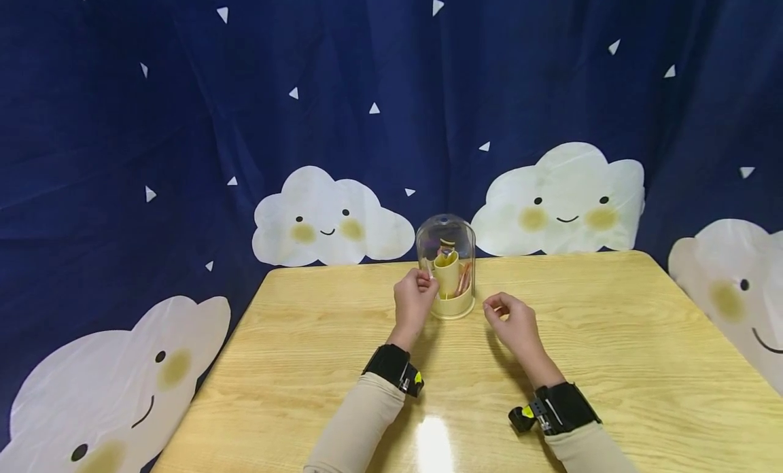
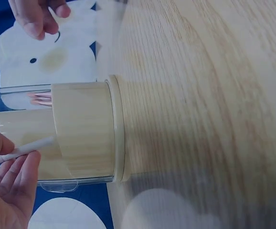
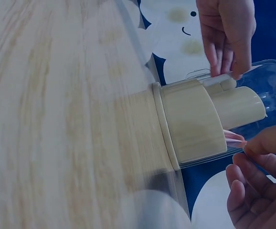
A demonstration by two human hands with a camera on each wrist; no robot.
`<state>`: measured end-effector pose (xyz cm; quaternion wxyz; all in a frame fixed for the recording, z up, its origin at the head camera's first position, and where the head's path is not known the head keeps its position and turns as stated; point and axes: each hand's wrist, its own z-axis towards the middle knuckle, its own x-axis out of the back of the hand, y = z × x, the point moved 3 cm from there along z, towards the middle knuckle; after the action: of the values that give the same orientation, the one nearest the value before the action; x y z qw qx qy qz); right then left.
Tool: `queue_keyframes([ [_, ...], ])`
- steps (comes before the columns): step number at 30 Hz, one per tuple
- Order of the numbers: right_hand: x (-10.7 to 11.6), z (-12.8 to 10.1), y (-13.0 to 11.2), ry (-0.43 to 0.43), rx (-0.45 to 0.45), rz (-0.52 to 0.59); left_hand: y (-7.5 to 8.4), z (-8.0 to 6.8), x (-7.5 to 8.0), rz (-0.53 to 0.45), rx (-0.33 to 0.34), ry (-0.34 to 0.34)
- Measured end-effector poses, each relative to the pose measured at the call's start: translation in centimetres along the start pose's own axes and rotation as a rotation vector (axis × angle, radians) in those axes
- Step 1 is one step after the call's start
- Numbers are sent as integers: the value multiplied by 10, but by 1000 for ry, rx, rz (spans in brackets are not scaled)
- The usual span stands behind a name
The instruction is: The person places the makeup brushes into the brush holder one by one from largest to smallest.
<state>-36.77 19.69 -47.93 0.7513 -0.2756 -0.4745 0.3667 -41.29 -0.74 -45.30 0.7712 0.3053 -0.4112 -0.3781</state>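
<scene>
A beige round holder [image 1: 453,306] with a clear dome [image 1: 444,223] stands near the table's far edge. Inside it rises a taller beige cup [image 1: 447,274], with thin pink sticks [image 2: 42,98] beside it. My left hand [image 1: 416,298] is at the holder's left front. Its thumb and fingertips pinch a slim white stick [image 2: 30,147], which slants toward the holder's rim. To the right of the holder, apart from it, hovers my right hand [image 1: 512,323], fingers loosely bent and nothing seen in them. In the right wrist view its fingertips overlap the pink sticks.
The light wooden table [image 1: 306,323] reaches back to a dark blue curtain [image 1: 342,45] printed with smiling white clouds [image 1: 333,215]. Black wrist straps with small cameras [image 1: 412,380] sit on both forearms. Light glares off the table's near edge.
</scene>
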Motion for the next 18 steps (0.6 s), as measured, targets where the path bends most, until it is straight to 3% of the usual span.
queue_keyframes([
  [5, -3, -1, 0, -15, -2, -11, 1, -2, 0, 5, -14, 25],
  [11, -3, -2, -1, -21, 6, -23, -2, -7, -4, 113, 93, 21],
  [18, -7, -2, -2, -50, -28, -10, -7, -14, -7, 134, 158, 21],
])
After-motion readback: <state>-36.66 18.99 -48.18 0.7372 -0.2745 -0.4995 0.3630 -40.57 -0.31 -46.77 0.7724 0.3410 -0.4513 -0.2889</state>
